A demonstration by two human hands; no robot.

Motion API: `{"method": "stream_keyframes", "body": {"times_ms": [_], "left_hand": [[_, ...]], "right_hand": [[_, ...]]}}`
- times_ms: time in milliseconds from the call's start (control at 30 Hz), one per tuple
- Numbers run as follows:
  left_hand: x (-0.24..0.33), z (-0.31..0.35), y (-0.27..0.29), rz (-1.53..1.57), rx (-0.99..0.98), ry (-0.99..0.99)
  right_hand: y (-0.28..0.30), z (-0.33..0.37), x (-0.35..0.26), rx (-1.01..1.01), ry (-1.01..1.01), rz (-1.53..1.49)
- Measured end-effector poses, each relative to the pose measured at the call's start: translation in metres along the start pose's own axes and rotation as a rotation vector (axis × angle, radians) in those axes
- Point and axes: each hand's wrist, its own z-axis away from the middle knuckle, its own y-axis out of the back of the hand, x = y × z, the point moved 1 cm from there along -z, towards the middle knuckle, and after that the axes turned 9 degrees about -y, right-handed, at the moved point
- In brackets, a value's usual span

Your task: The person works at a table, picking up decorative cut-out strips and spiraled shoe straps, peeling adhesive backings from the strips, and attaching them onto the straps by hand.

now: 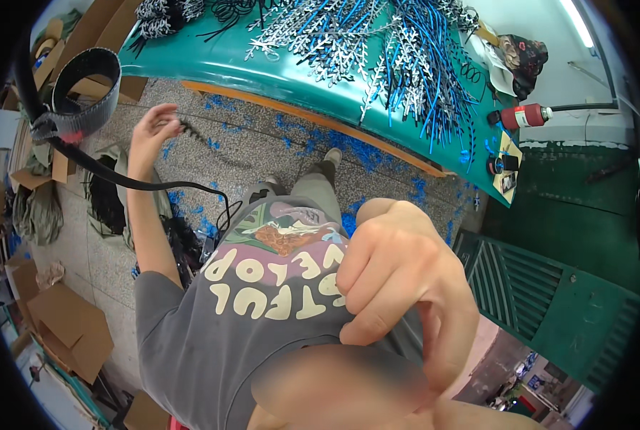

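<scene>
Out to the left, my left hand [158, 129] is closed, thumb against fingers, on the end of a thin dark knotted strand [191, 130]. The strand trails to the right above the speckled floor, its far part blurred. Close in front of my chest, my right hand [406, 261] is raised with its fingers curled in. What those fingers hold, if anything, is hidden. A heap of blue and black-and-white leaf-patterned strips [406, 64] lies on the green table [212, 61], beyond both hands and touched by neither.
A red bottle [526, 116] is at the table's right end. A black cable [140, 185] with a round grey holder [83, 89] crosses at left. Cardboard boxes [69, 326] stand at far left. Blue scraps [352, 147] litter the floor. A green slatted panel [542, 294] is at right.
</scene>
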Motion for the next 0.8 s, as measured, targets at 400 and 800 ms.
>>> {"method": "stream_keyframes", "body": {"times_ms": [400,800], "left_hand": [[0.027,-0.052,-0.126,0.401,-0.276,0.035],[0.04,-0.086,-0.246,0.509,-0.645,0.172]], "right_hand": [[-0.021,0.018,-0.005,0.134,0.016,0.05],[0.045,0.127,0.021,0.991,-0.265,0.993]]}}
